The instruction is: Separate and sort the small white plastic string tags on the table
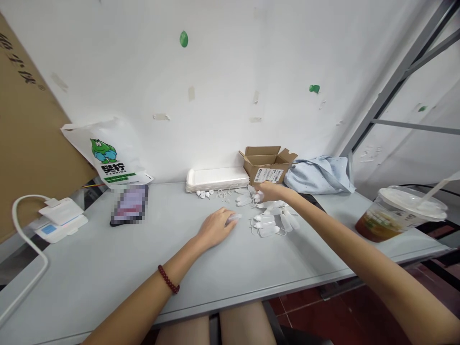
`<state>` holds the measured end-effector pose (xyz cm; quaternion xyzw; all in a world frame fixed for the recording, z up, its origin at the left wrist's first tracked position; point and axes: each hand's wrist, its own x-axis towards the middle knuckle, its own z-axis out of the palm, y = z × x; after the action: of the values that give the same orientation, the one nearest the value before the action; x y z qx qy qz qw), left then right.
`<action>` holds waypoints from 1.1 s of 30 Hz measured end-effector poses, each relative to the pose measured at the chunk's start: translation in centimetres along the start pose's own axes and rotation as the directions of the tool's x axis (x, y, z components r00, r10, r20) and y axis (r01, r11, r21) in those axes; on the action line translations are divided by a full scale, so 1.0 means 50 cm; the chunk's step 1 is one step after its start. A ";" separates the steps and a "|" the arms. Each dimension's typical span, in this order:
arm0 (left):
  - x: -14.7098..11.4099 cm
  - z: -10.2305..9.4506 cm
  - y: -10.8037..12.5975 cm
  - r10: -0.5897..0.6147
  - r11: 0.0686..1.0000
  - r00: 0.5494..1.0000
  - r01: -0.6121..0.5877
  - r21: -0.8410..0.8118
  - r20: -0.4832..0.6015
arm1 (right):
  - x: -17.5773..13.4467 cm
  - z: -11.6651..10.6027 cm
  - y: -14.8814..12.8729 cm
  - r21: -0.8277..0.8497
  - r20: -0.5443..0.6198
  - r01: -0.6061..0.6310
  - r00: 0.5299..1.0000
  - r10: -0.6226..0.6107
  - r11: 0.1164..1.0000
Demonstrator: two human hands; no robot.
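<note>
My left hand (217, 226) rests on the grey table, its fingers closed around a small translucent plastic tube (234, 218) whose end sticks out past the thumb. My right hand (270, 191) reaches in front of the open cardboard box, fingers together and pointing down at a group of small white pieces; what it pinches, if anything, is too small to make out. A loose pile of similar translucent tubes with white cords (268, 225) lies below that hand. Several small white caps (204, 194) and thin white loops (224, 194) are left of the right hand.
Against the wall sit a stack of white trays (217, 178), an open cardboard box (264, 170) and a light blue cloth bag (319, 175). A drink cup (390, 215) stands at right. At left are a white bag (111, 153), a blurred phone-like object (130, 205) and a charger (61, 218).
</note>
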<state>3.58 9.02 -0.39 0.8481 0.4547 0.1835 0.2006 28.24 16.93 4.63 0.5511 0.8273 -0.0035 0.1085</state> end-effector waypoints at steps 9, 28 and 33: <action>0.003 0.011 -0.003 -0.012 0.999 1.000 0.013 0.041 -0.019 | -0.026 -0.004 0.016 0.043 -0.235 0.030 0.972 -0.019 0.999; 0.136 0.059 0.014 -0.051 0.998 0.958 0.058 0.015 -0.282 | -0.080 0.007 -0.006 0.182 -0.154 0.016 0.988 0.012 0.983; 0.143 0.065 0.024 -0.101 0.993 0.932 0.074 -0.090 -0.348 | -0.067 0.016 -0.007 0.168 -0.142 0.033 0.990 -0.009 0.985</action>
<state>9.72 13.87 -1.65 0.7724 0.5134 0.3401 0.1556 29.29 13.62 4.42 0.5485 0.8354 -0.0362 0.0028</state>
